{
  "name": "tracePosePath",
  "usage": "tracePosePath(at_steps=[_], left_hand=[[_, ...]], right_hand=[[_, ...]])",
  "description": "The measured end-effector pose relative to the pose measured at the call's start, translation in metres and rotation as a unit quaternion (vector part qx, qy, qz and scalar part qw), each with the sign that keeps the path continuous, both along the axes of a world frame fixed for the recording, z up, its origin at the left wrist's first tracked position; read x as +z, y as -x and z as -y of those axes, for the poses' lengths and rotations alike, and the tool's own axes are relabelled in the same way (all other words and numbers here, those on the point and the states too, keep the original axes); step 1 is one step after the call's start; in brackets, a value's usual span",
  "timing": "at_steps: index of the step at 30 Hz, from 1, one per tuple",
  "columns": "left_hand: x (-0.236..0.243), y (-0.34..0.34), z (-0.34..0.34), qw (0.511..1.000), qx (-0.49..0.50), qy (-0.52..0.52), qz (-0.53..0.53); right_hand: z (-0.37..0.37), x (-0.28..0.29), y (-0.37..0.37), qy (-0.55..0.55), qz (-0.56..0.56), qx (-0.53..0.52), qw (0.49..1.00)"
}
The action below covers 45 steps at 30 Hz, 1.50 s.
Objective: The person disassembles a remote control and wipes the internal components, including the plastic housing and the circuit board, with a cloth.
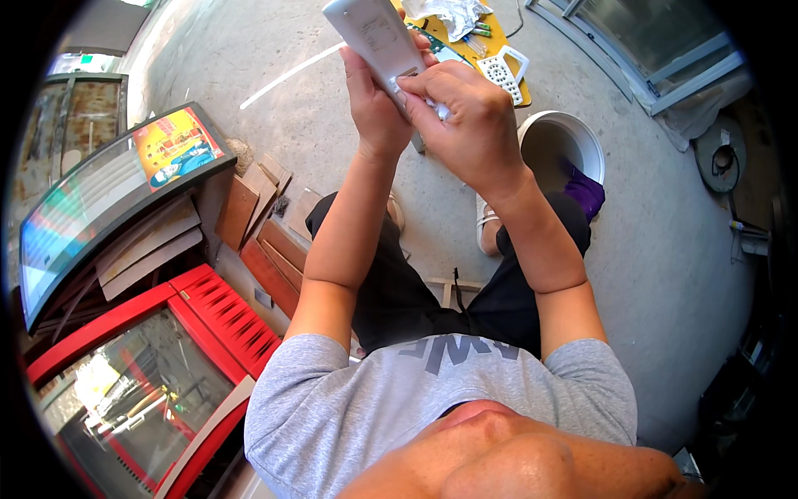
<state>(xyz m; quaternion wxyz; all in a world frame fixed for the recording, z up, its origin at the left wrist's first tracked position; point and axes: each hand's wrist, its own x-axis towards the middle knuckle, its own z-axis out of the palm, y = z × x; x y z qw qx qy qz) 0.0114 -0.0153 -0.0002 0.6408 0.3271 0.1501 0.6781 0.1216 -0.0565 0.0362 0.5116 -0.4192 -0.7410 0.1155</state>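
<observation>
Head view: left hand (374, 108) curls around the white handset (374, 37) ahead of the torso (449, 387) while right hand (474, 125) apparently works its lower end, fingers bunched, grip indiscernible; next move likely needs steady support.

I was in what looked like a workshop: bare concrete floor (665, 274), loose boards (281, 264) beside a red-framed cabinet (224, 320), and, well apart from that cabinet, a yellow worktop (497, 41) strewn with small parts (494, 66).
</observation>
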Motion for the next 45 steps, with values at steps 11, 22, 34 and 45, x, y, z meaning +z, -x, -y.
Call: tracePosePath(at_steps=[11,22,34,45], left_hand=[[-0.001,0.005,-0.003,0.993,0.056,-0.020,-0.103],[0.004,0.023,-0.008,1.000,0.006,-0.012,0.001],[-0.010,0.036,-0.016,0.987,-0.148,0.025,0.062],[-0.030,0.042,-0.018,0.971,-0.224,0.040,0.077]], right_hand=[[0.001,-0.001,0.007,-0.016,-0.025,-0.019,0.999],[0.010,0.002,0.009,0.023,0.068,0.014,0.997],[-0.008,-0.011,0.005,-0.014,-0.016,0.020,1.000],[-0.014,-0.013,0.002,-0.039,0.032,0.063,0.997]])
